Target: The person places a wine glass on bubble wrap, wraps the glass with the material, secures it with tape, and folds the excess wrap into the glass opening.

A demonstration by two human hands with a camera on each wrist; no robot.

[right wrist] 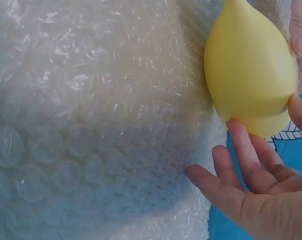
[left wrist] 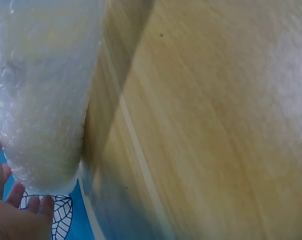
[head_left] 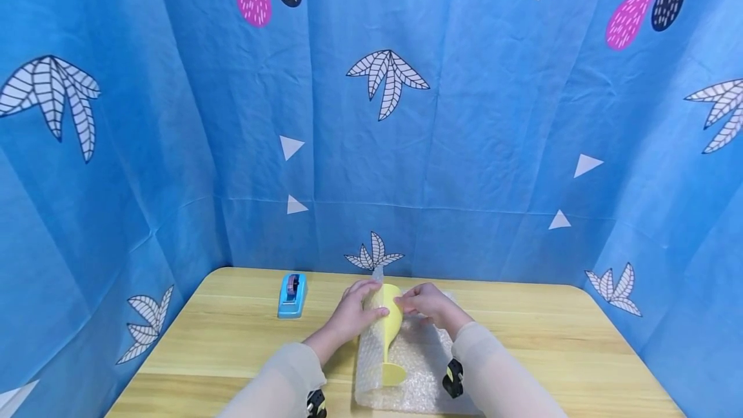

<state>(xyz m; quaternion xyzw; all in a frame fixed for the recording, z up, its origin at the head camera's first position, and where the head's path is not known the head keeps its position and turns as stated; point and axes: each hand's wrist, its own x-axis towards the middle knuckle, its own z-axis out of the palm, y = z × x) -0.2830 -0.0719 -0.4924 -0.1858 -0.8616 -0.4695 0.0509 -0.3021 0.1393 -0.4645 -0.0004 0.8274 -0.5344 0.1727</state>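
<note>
A yellow wine goblet (head_left: 393,318) lies on its side on a sheet of bubble wrap (head_left: 426,366), bowl toward the back and round foot toward the front. The left edge of the sheet is lifted and folded up against the goblet. My left hand (head_left: 355,313) holds this raised edge, its thumb reaching over to the bowl; in the left wrist view the wrap (left wrist: 45,100) hides most of the goblet. From the other side, my right hand (head_left: 432,305) pinches the bowl near its rim. Seen from the right wrist, thumb and fingertips (right wrist: 237,127) touch the yellow bowl (right wrist: 251,65).
A blue tape dispenser (head_left: 292,295) stands at the back left of the wooden table (head_left: 522,340). Blue patterned cloth (head_left: 371,166) hangs behind the table and along both sides. The rest of the bubble wrap spreads flat to the right, under my right forearm.
</note>
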